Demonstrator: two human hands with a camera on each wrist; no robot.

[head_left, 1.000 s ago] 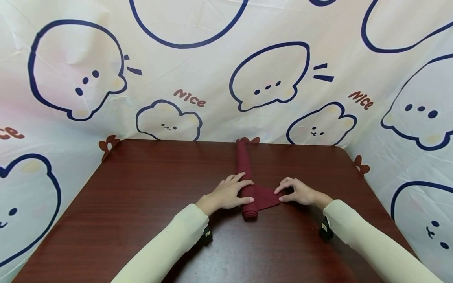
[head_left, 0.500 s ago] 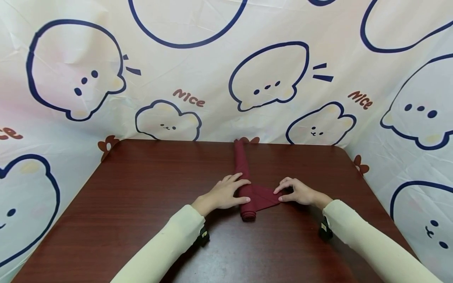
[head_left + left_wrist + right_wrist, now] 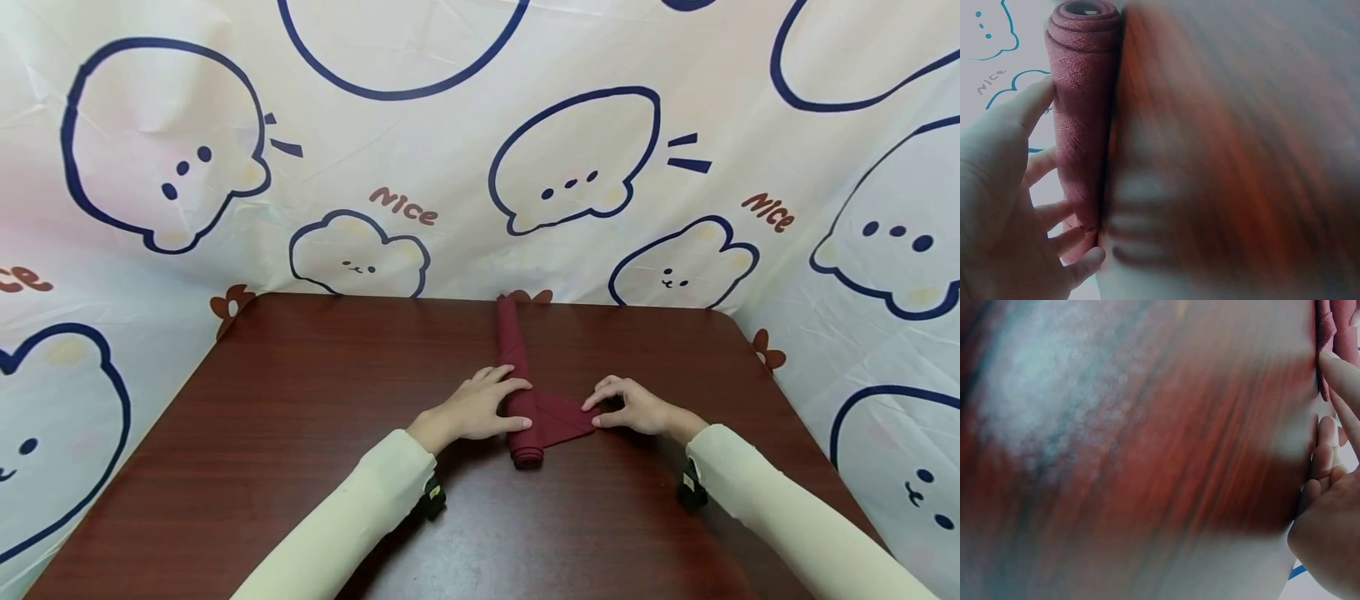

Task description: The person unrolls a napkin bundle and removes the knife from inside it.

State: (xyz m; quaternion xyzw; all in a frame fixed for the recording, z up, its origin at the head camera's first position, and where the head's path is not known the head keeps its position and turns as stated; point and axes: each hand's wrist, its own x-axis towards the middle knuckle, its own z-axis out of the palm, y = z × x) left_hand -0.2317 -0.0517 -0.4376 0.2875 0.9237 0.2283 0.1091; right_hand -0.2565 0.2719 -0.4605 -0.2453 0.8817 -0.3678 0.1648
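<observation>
A dark red cloth [image 3: 513, 342] lies on the table, rolled into a long tube that points away from me. Its near end shows coiled layers in the left wrist view, and a flat pointed flap [image 3: 561, 419] sticks out to the right. My left hand [image 3: 474, 410] rests on the roll from its left side, fingers spread and mostly straight. At the flap's tip, the thumb and index finger of my right hand [image 3: 637, 408] pinch the corner. In the right wrist view only the edge of the cloth [image 3: 1327, 337] shows beside the fingers.
The brown wooden table [image 3: 315, 358] extends around the cloth on both sides. Behind it and at both sides hangs a pale curtain [image 3: 450, 167] printed with cartoon bears. The roll's far end reaches the table's back edge.
The roll and my left hand have shifted slightly left between the first and second frames, then stayed nearly still. My right hand keeps its place at the flap's corner.
</observation>
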